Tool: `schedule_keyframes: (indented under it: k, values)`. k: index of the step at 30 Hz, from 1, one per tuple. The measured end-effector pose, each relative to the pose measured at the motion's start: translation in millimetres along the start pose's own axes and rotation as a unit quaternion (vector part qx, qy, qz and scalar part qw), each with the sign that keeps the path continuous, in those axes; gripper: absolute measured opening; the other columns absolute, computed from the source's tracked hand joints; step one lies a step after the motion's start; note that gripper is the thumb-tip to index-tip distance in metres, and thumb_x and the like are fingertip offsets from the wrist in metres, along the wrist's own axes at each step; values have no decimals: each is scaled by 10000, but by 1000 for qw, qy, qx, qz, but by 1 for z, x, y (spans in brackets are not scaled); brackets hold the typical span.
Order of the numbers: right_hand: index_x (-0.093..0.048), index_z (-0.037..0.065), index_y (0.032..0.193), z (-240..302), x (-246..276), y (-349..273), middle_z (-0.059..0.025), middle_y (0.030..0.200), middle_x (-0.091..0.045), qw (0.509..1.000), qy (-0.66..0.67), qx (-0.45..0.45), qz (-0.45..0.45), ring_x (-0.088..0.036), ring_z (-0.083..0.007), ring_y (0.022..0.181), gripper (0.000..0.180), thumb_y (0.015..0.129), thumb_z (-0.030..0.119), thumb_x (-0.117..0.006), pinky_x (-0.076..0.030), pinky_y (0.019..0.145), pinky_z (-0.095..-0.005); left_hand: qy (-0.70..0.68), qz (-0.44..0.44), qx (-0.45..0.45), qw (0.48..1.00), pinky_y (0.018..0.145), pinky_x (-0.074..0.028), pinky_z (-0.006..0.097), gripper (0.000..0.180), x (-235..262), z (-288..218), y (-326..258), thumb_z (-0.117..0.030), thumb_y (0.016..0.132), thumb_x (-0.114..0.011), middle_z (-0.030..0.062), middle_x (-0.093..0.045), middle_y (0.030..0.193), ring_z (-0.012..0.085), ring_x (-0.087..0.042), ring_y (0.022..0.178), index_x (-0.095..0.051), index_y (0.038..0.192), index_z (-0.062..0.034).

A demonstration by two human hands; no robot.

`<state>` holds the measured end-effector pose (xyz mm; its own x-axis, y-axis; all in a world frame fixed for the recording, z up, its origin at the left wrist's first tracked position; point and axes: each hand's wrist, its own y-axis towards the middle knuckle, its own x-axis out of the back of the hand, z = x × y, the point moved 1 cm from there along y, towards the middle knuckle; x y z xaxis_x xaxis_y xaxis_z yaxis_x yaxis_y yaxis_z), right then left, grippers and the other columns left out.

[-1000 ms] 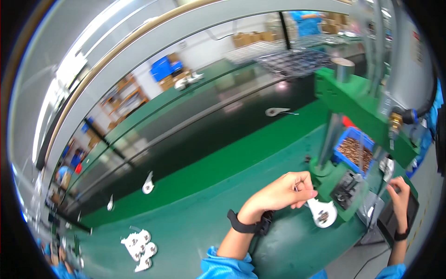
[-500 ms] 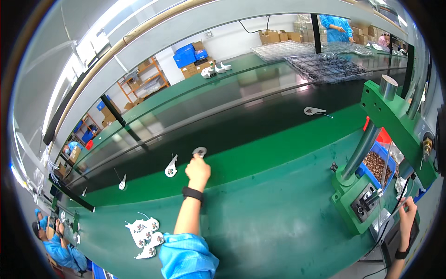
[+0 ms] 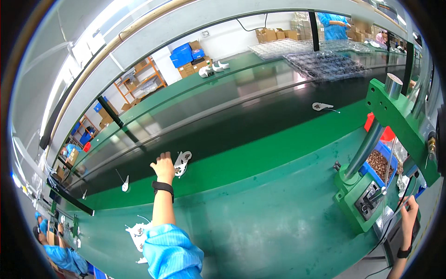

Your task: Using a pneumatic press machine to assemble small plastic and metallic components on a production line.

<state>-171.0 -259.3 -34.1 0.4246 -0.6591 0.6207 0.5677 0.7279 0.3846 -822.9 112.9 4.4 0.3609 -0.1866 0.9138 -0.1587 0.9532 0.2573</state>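
My left hand [image 3: 163, 167] reaches out over the green table to the near edge of the black conveyor belt [image 3: 260, 116]. A white plastic part [image 3: 182, 162] lies on the belt edge just right of its fingers, which are spread and hold nothing. A black band sits on that wrist, and the sleeve is blue. My right hand [image 3: 409, 215] is at the lower right beside the green press [image 3: 388, 139], with its fingers curled over the edge of a black box [image 3: 395, 232].
Two more white parts lie on the belt, one [image 3: 321, 106] far right and one [image 3: 125, 186] left. A pile of white parts [image 3: 137, 231] sits by my left elbow. A blue bin of small brown pieces [image 3: 381, 163] stands at the press. Clear trays [image 3: 325, 63] and other workers are beyond.
My left hand left the press with a white part, swung left across the table to the belt, and the part now lies beside it. My right hand stayed at the black box.
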Motion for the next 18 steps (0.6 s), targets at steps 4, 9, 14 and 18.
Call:
schedule_keyframes:
  k: [4,9,14,18]
  values:
    - [-515,-34,737,-2,4,-2,-39,676,-441,1000,-20,-5,-6,-429,-126,655,87,658,0,-529,-335,596,-231,-237,-23,-188,953,845,-435,398,451,-34,-1,8,-26,713,-536,130,-520,1110,324,-503,1026,-488,1143,-153]
    - [-512,-29,724,0,3,-2,-40,673,-431,999,-28,-16,-3,-400,-122,640,75,658,3,-529,-311,580,-230,-265,79,-107,955,842,-445,407,495,-57,-4,10,-99,702,-594,158,-552,1054,323,-537,986,-467,1165,-219]
    - [-515,-29,727,4,4,-7,-45,678,-438,1000,12,4,-8,-402,-123,655,68,668,-8,-543,-314,591,-230,-262,158,53,951,721,-511,367,535,-41,13,-3,-122,547,-722,145,-615,915,291,-611,864,-518,1043,-126]
    - [-494,-20,726,8,1,-14,-13,676,-410,999,11,18,-25,-365,-90,610,88,677,-8,-566,-290,561,-217,-312,192,90,926,487,-519,290,328,1,13,-32,-125,583,-764,129,-616,741,186,-638,598,-513,758,-5]
